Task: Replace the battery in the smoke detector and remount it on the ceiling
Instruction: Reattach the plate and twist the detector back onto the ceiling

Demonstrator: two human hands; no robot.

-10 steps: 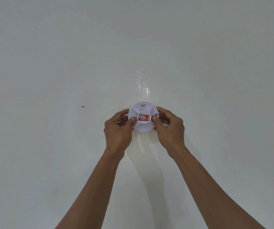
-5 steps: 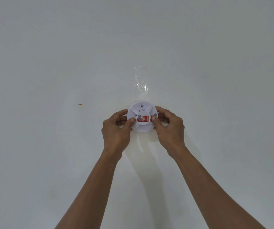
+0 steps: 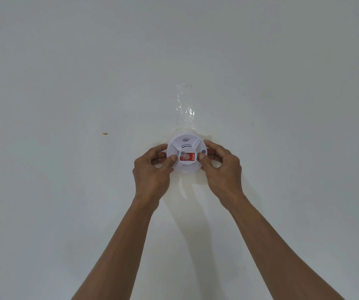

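A round white smoke detector [image 3: 186, 146] with a red label on its middle sits against the white ceiling [image 3: 66, 72]. My left hand [image 3: 152, 172] grips its left rim, thumb on the face and fingers behind the edge. My right hand [image 3: 223, 169] grips the right rim the same way, thumb beside the red label. Both arms reach up from the bottom of the view. The detector's back and any mount behind it are hidden.
A strip of clear tape [image 3: 184, 105] is stuck to the ceiling just beyond the detector. A small orange speck [image 3: 105, 133] marks the ceiling to the left. Bare white ceiling fills the view all round.
Both hands stay on the detector's rim. The detector and hands sit slightly lower-left in the view as the camera shifts a little; the grip looks the same.
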